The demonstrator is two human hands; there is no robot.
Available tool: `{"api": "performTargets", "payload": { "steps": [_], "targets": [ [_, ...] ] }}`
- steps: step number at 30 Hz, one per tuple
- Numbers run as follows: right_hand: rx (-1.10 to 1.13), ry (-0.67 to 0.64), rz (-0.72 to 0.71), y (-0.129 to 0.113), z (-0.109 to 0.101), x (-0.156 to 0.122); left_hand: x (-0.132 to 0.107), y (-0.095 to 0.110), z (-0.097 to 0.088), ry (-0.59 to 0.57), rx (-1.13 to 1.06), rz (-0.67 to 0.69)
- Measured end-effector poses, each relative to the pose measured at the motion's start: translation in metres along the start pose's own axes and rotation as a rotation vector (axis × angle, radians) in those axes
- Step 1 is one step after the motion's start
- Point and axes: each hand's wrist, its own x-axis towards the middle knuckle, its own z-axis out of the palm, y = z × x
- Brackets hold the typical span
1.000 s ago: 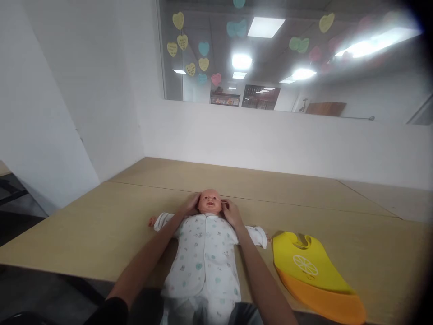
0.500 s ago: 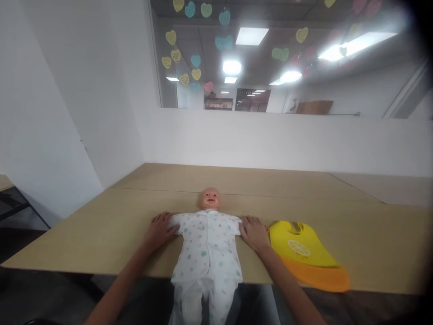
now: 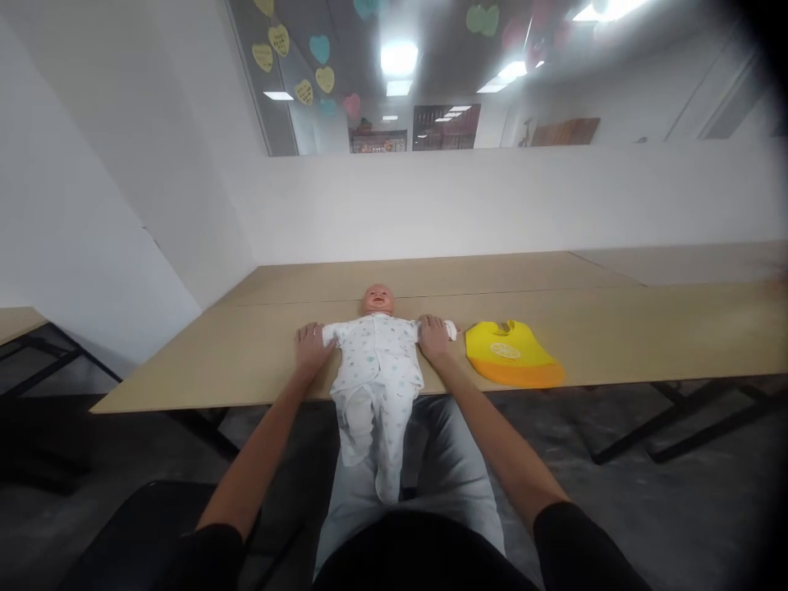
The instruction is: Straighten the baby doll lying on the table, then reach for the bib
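Fingers flat, open: L hand [image 3: 311, 348] & R hand [image 3: 432, 337] flanking doll [image 3: 374, 361], touching sleeves.

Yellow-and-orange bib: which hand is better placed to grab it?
Probably the right hand: it rests at the doll's sleeve, just beside the yellow-and-orange silicone bib. The left hand lies across the doll.

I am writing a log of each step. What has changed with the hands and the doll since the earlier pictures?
Both hands left the doll's head and moved down and outward: the left hand and the right hand now rest flat on the doll's outstretched sleeves. The view has pulled back. The doll lies face up as before, legs over the table edge; the yellow bib stays beside it.
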Motion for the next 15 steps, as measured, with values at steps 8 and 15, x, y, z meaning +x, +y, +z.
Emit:
{"api": "performTargets", "payload": {
  "steps": [8, 15],
  "targets": [
    [0.860, 0.247, 0.030, -0.039, -0.030, -0.156, -0.117, 0.051, -0.040, 0.225, -0.690, 0.025],
    [1.406, -0.300, 0.411, -0.070, 0.007, -0.220, -0.188, 0.084, -0.043, 0.222, -0.988, -0.398]
  ]
}}
